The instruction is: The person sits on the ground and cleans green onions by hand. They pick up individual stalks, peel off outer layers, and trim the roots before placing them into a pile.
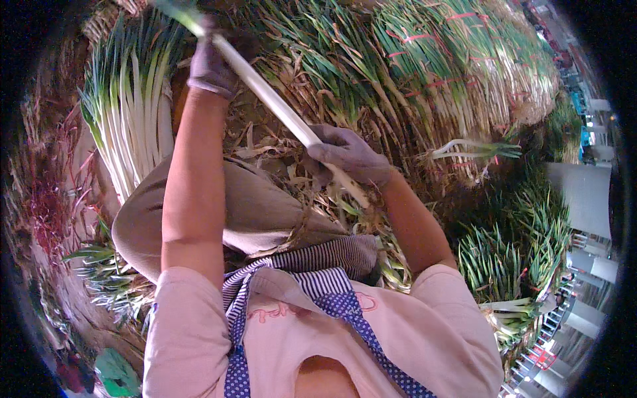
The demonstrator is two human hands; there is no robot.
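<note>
A long white-stemmed leek or large green onion slants across in front of me, its green end at the upper left and its roots at the lower right. My left hand, in a greyish work glove, is closed around the stem near the green part. In a similar glove, my right hand grips the lower stem close to the roots. Left of my left forearm stands a dense row of clean white-stemmed onions. Dry peeled leaves litter the ground between my arms.
Untrimmed onions with dry outer leaves lie heaped ahead. Bundles tied with red bands are stacked toward the upper right, a loose onion beside them. More green tops fill the right. Red strings lie at the left, a green object below.
</note>
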